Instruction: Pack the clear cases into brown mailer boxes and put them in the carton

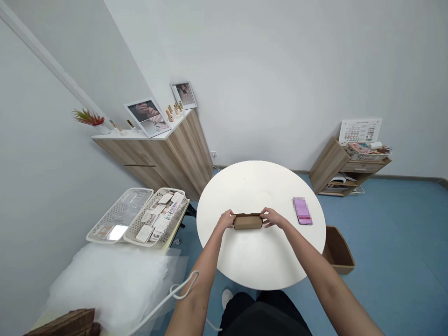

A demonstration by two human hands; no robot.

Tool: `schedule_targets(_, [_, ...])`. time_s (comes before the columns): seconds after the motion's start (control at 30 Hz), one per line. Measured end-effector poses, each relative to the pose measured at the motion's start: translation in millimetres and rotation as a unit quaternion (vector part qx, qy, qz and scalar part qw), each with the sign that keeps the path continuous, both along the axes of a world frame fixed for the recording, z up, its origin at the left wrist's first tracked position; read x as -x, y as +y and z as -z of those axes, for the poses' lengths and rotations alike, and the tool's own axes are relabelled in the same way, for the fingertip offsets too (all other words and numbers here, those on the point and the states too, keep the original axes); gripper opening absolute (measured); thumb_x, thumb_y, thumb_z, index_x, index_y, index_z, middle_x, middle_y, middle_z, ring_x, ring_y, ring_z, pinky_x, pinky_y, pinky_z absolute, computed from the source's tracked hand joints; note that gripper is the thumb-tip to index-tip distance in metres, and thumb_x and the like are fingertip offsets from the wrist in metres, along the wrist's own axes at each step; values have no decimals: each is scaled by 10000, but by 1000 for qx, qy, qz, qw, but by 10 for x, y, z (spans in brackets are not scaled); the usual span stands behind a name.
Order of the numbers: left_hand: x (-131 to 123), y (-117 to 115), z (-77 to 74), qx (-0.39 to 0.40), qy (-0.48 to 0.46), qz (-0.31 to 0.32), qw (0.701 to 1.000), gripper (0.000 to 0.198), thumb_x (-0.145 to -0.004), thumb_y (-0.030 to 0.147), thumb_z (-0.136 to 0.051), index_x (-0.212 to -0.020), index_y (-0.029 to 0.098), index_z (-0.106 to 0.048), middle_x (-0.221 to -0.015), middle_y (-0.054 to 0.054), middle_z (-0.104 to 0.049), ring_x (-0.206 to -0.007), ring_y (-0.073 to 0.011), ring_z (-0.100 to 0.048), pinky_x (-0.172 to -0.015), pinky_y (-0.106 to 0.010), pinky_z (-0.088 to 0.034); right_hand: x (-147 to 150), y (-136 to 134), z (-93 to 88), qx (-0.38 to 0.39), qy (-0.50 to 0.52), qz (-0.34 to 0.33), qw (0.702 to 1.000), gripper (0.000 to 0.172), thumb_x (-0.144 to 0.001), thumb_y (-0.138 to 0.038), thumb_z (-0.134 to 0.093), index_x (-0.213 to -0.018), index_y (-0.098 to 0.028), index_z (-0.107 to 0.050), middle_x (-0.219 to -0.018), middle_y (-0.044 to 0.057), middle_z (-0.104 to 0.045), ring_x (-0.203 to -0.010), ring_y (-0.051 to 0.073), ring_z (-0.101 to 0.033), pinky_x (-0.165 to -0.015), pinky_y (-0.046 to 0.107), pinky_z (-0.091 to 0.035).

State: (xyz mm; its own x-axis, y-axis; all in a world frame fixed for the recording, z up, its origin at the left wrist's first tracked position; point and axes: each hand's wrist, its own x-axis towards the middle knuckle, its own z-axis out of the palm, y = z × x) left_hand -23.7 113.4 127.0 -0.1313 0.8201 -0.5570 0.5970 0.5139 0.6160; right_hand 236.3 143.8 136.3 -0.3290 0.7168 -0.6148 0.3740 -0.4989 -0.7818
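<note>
A small brown cardboard box (248,223) lies on the round white table (259,266), its long side facing me and its back edge raised. My left hand (227,219) grips the left end of the box, thumb and fingers at the corner. At the opposite end, my right hand (270,217) pinches the upper right corner with bent fingers. Whether anything lies inside the box I cannot tell. Farther right on the tabletop is a flat purple item (303,211), blurred by pixels.
White baskets, one holding cards and packets (163,214), stand at left beside a stack of translucent sheets (108,275). A wooden cabinet (189,154) and a small shelf unit (329,163) line the wall. On the floor at right sits an open brown bin (339,249).
</note>
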Motion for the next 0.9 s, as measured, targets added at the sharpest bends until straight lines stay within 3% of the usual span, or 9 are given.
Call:
schedule_targets(0.23, [3, 11, 10, -3, 15, -13, 1000, 178, -894, 364, -527, -872, 197, -468, -1064, -100, -652, -769, -160, -688, -555, -217, -525, 11, 7, 5, 0, -2, 1, 1000, 242, -805, -364, -691, -850, -198, -522, -958, 49, -627, -722, 137, -657, -590, 292, -596])
schedule_targets(0.5, [59, -65, -17, -44, -14, 7, 999, 91, -869, 217, -544, -795, 183, -502, -936, -54, -671, -713, -118, -675, -599, -204, -530, 8, -21, -10, -2, 0, 0, 1000, 227, -784, -322, -708, -848, -198, -529, -902, 37, -637, -700, 125, -644, -611, 292, -593])
schedule_targets(0.57, [81, -115, -15, -66, -13, 20, 998, 21, -842, 173, -558, -837, 185, -542, -883, -41, -678, -734, -126, -672, -625, -214, -535, 9, -35, 17, -11, -4, -6, 1000, 199, -781, -278, -699, -858, -201, -533, -878, 33, -644, -709, 126, -639, -623, 293, -590])
schedule_targets(0.63, [92, -173, -10, -92, -6, 35, 995, 150, -828, 140, -550, -963, 198, -579, -874, -30, -689, -780, -137, -673, -676, -232, -542, 15, -49, 70, -32, -12, -12, 999, 179, -772, -218, -684, -874, -204, -537, -885, 34, -658, -736, 131, -641, -637, 286, -583])
schedule_targets(0.77, [40, -349, 35, -152, 14, 67, 986, 460, -829, 98, -488, -1264, 239, -541, -1137, -65, -682, -1065, -190, -632, -931, -319, -496, 37, -136, 242, -131, -58, 0, 990, 193, -754, -138, -628, -927, -216, -591, -1036, 52, -678, -873, 165, -660, -693, 281, -573])
schedule_targets(0.83, [-27, -476, 99, -186, 30, 91, 978, 528, -839, 95, -441, -1347, 229, -499, -1329, -82, -591, -1206, -213, -558, -1019, -344, -440, 53, -248, 341, -215, -90, -6, 972, 260, -778, -135, -570, -1014, -228, -628, -1185, 66, -647, -962, 184, -662, -787, 310, -565])
schedule_targets(0.9, [-107, -623, 196, -233, 74, 125, 962, 608, -858, 110, -389, -1456, 218, -364, -1495, -98, -419, -1226, -229, -547, -993, -351, -460, 73, -406, 438, -307, -119, -37, 943, 392, -820, -143, -501, -1186, -243, -603, -1370, 89, -540, -1047, 196, -646, -903, 341, -528])
